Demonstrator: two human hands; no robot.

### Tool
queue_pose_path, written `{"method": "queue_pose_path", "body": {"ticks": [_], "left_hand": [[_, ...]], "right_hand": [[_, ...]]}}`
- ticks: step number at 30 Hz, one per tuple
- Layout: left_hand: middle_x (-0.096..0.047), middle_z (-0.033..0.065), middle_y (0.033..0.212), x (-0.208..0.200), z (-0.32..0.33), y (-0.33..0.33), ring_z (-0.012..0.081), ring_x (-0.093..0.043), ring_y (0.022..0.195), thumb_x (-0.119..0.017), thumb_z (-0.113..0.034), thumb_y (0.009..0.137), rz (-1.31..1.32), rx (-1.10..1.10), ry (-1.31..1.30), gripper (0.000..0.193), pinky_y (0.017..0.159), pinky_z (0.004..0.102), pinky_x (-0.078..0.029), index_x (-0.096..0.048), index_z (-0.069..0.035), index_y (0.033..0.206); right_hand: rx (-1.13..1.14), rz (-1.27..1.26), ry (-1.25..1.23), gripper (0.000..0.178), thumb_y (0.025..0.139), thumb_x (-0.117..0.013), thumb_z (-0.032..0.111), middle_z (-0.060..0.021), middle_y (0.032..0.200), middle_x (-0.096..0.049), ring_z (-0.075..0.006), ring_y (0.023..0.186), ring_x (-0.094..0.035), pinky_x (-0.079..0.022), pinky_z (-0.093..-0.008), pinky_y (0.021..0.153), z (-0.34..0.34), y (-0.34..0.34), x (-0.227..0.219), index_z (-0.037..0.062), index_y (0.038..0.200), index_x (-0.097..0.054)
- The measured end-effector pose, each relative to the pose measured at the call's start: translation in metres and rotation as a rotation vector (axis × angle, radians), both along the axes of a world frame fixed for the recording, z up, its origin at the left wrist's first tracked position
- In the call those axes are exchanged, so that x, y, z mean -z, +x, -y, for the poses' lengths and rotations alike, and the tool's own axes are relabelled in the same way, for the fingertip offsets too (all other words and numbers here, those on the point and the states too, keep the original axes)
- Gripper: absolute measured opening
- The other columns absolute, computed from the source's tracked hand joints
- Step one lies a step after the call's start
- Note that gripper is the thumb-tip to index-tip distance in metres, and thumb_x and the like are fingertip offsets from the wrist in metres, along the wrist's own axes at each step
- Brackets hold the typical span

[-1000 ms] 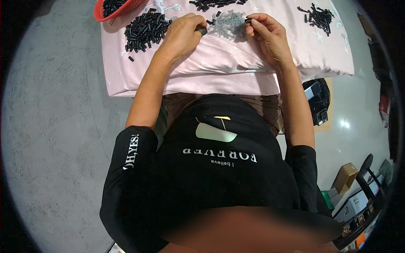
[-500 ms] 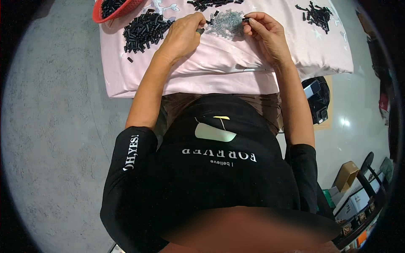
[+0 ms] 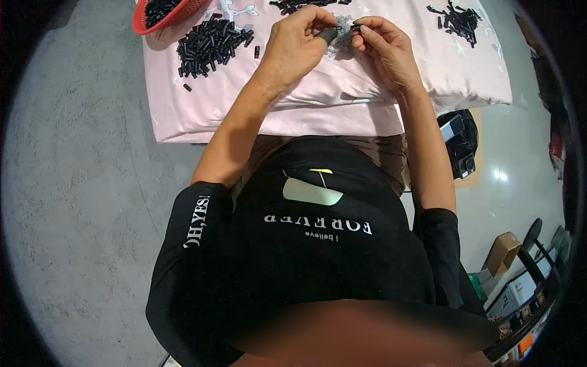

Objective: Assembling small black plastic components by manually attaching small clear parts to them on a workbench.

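Observation:
Over the pink cloth (image 3: 223, 116), both my hands are brought close, fingertips facing each other. My right hand (image 3: 388, 52) pinches a short black tube (image 3: 356, 27) between thumb and fingers. My left hand (image 3: 296, 46), with a dark cover on one digit, is pinched too; a tiny dark bit shows at its tips, too small to name. Behind and below the fingertips lies a heap of small clear or silvery pieces (image 3: 340, 50), partly hidden by my hands. A large pile of short black tubes (image 3: 211, 46) sits to the left, with one loose tube (image 3: 257, 52) beside my left wrist.
A red basket (image 3: 191, 7) holding black pieces stands at the far left. More black pieces (image 3: 299, 5) lie at the far edge, and another black pile (image 3: 461, 24) is on the right. One stray tube (image 3: 187, 87) rests near the left side. A black bag (image 3: 461, 144) is below the cloth's right edge.
My left hand has moved right, from beside the clear heap to close by the right hand. It uncovers a loose black tube. The right hand stays put with its tube.

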State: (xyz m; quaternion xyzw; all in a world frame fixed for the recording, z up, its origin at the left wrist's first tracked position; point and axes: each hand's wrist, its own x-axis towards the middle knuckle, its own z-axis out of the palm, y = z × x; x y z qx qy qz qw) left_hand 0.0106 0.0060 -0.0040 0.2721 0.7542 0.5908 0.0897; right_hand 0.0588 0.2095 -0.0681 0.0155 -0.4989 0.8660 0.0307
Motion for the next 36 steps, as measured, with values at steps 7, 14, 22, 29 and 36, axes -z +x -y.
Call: {"method": "queue_pose_path", "body": {"ticks": [7, 14, 22, 29, 36], "left_hand": [[-0.075, 0.0144, 0.094, -0.006, -0.012, 0.003, 0.0183, -0.073, 0.087, -0.060, 0.007, 0.083, -0.164, -0.009, -0.064, 0.026, 0.081, 0.0295, -0.058, -0.070, 0.002, 0.106], [-0.076, 0.0119, 0.090, -0.003, -0.012, 0.003, 0.0144, -0.071, 0.081, -0.066, 0.004, 0.084, -0.127, -0.026, -0.084, 0.020, 0.075, 0.0280, -0.058, -0.072, 0.002, 0.103], [-0.076, 0.0100, 0.087, -0.006, -0.015, 0.006, 0.0107, -0.071, 0.075, -0.063, 0.006, 0.087, 0.019, -0.023, -0.098, 0.018, 0.067, 0.0251, -0.058, -0.072, 0.003, 0.102], [-0.076, 0.0125, 0.089, -0.009, -0.014, 0.011, 0.0140, -0.074, 0.080, -0.060, 0.010, 0.088, 0.108, -0.022, -0.014, 0.017, 0.071, 0.0258, -0.062, -0.071, 0.006, 0.101], [-0.076, 0.0126, 0.087, -0.007, -0.016, 0.013, 0.0151, -0.074, 0.076, -0.066, 0.006, 0.087, 0.016, -0.051, -0.016, 0.012, 0.069, 0.0276, -0.061, -0.072, 0.004, 0.097]], "right_hand": [[-0.011, 0.008, -0.035, 0.018, 0.102, -0.061, 0.007, -0.0057, 0.094, -0.069, -0.0101, 0.082, -0.064, -0.054, -0.0215, 0.081, -0.001, 0.000, 0.001, -0.0017, 0.118, -0.066], [-0.024, 0.003, -0.038, 0.018, 0.102, -0.062, 0.008, -0.0047, 0.092, -0.069, -0.0095, 0.082, -0.064, -0.054, -0.0218, 0.081, -0.002, -0.002, 0.006, -0.0014, 0.117, -0.066], [-0.026, -0.010, -0.009, 0.017, 0.102, -0.062, 0.008, -0.0041, 0.091, -0.069, -0.0100, 0.083, -0.065, -0.055, -0.0228, 0.082, -0.001, -0.001, 0.006, -0.0009, 0.116, -0.066], [0.014, -0.065, 0.056, 0.018, 0.101, -0.062, 0.006, -0.0053, 0.094, -0.070, -0.0108, 0.086, -0.066, -0.055, -0.0232, 0.083, 0.001, 0.002, 0.005, -0.0017, 0.117, -0.066], [0.075, -0.087, 0.111, 0.018, 0.101, -0.063, 0.006, -0.0057, 0.099, -0.070, -0.0107, 0.090, -0.066, -0.054, -0.0227, 0.084, 0.006, 0.005, 0.001, -0.0024, 0.117, -0.067]]}}
